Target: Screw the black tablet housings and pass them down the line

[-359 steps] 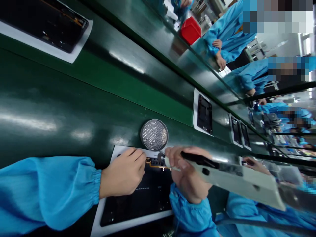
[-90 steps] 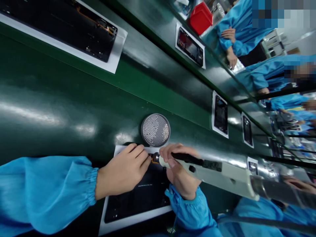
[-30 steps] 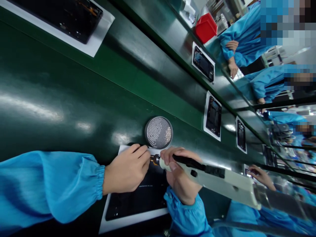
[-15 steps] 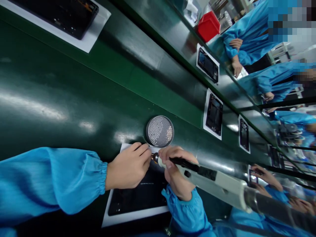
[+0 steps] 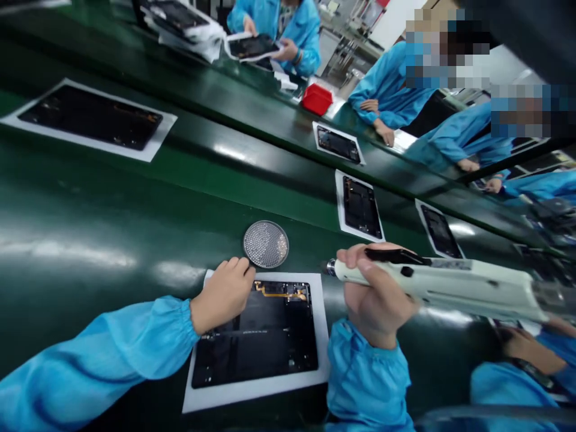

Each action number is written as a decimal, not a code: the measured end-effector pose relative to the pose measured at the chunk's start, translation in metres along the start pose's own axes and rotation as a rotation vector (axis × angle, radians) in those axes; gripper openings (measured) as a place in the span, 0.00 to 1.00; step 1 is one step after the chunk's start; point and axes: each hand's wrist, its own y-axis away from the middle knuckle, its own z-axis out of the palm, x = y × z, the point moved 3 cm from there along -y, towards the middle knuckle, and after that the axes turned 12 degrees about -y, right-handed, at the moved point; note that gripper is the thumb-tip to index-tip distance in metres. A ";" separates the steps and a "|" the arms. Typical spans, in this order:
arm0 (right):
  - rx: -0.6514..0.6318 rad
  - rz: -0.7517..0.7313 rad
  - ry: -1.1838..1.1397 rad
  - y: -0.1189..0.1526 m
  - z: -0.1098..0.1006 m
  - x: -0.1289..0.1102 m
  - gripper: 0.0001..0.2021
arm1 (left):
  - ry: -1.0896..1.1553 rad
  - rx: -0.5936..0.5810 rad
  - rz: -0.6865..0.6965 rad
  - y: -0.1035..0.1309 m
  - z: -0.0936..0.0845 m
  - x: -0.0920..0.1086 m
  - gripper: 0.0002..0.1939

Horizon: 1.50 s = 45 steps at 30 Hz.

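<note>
A black tablet body [image 5: 274,354] with a gold flex cable at its top lies on a white sheet [image 5: 252,393] in front of me. My left hand [image 5: 225,294] is over its upper left corner, fingers curled together; their tips and anything in them are hidden. Right of the tablet, my right hand [image 5: 378,294] is wrapped round a pale electric screwdriver [image 5: 468,285] with a black lever. The screwdriver's metal nose points left, clear of the tablet. A round silver screw tray [image 5: 266,244], dotted with small holes, sits just beyond my left fingers.
Another opened tablet [image 5: 94,117] rests on its sheet at upper left. Several more, including one tablet [image 5: 360,207], lie along the green line. A red bin [image 5: 317,99] stands at the far side. Co-workers in blue sleeves sit opposite and at right.
My right hand has drawn the screwdriver rightward, away from my left hand and the tablet, uncovering the flex cable. The view has turned, bringing another co-worker into sight at the top.
</note>
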 end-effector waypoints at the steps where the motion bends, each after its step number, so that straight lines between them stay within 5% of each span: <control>1: 0.024 -0.010 -0.005 -0.003 -0.004 -0.004 0.09 | -0.030 0.007 0.000 0.000 0.002 0.001 0.12; 4: 0.097 -0.066 -0.008 -0.010 -0.016 -0.018 0.08 | -0.146 0.041 0.012 0.008 0.008 0.008 0.14; 7: 0.205 -0.165 0.008 -0.016 -0.028 -0.034 0.08 | -0.192 0.203 -0.009 0.032 0.004 0.014 0.17; 10: 0.330 -0.281 0.010 -0.021 -0.040 -0.050 0.08 | -0.110 0.370 0.022 0.046 -0.017 0.008 0.17; 12: 0.399 -0.322 0.001 -0.024 -0.048 -0.056 0.08 | -0.075 0.346 0.063 0.033 -0.038 -0.010 0.14; 16: 0.460 -0.315 -0.018 -0.031 -0.067 -0.054 0.10 | -0.181 0.129 -0.006 -0.058 -0.085 -0.083 0.13; 20: 0.456 -0.318 0.094 -0.041 -0.088 -0.039 0.12 | -0.286 0.112 -0.078 -0.166 -0.130 -0.159 0.11; 24: 0.462 -0.368 0.188 -0.053 -0.099 -0.026 0.13 | -0.353 0.075 -0.160 -0.231 -0.134 -0.188 0.12; 27: 0.496 -0.352 0.269 -0.060 -0.102 -0.021 0.13 | -0.339 0.002 -0.119 -0.253 -0.094 -0.160 0.17; 31: 0.413 -0.258 0.436 -0.068 -0.106 -0.014 0.10 | -0.245 -0.130 0.120 -0.273 -0.020 -0.076 0.16; 34: 0.316 -0.212 0.556 -0.072 -0.109 -0.010 0.14 | -0.150 -0.195 0.237 -0.290 0.015 -0.020 0.17; 38: 0.200 -0.265 0.710 -0.077 -0.110 -0.010 0.22 | 0.001 -0.244 0.235 -0.312 0.031 0.013 0.16; 45: 0.243 -0.233 0.723 -0.085 -0.124 -0.006 0.21 | 0.414 -0.223 -0.026 -0.327 0.033 0.010 0.17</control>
